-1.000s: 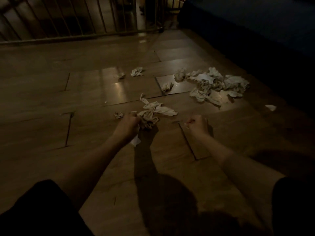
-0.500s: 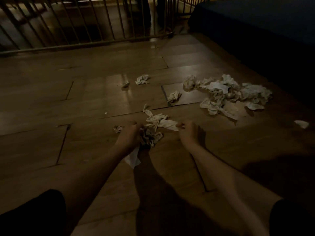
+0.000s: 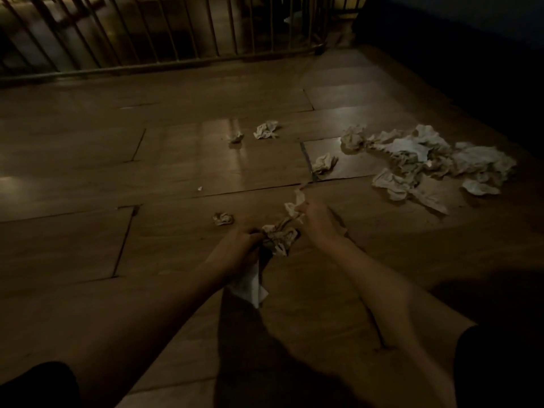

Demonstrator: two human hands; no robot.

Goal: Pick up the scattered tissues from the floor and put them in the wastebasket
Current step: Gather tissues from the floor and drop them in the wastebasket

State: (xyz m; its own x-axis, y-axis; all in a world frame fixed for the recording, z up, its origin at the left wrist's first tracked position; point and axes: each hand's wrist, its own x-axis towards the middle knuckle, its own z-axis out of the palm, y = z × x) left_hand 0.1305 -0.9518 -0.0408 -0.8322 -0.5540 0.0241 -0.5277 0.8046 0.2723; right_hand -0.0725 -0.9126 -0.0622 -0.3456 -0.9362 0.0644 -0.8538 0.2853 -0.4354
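Crumpled white tissues lie scattered on a dim wooden floor. My left hand [image 3: 241, 248] is closed on a bunch of tissues [image 3: 279, 237], with a flat piece hanging below it. My right hand [image 3: 316, 220] grips a twisted tissue strip [image 3: 295, 206] that joins the bunch. A small tissue ball [image 3: 223, 218] lies just left of my hands. A large tissue pile [image 3: 426, 160] sits at the right. Single tissues [image 3: 266, 129] lie farther back, with another single tissue [image 3: 323, 163] near a floor seam. No wastebasket is in view.
A metal railing [image 3: 176, 39] runs along the far edge of the floor. A dark blue piece of furniture [image 3: 471, 39] fills the upper right. Floorboards [image 3: 88, 178] show lifted seams. My shadow falls across the near floor.
My right hand moved left from the bare floor to the tissues and took hold of a strip, lifting it. My left hand kept its grip. The view tilted up, showing more railing.
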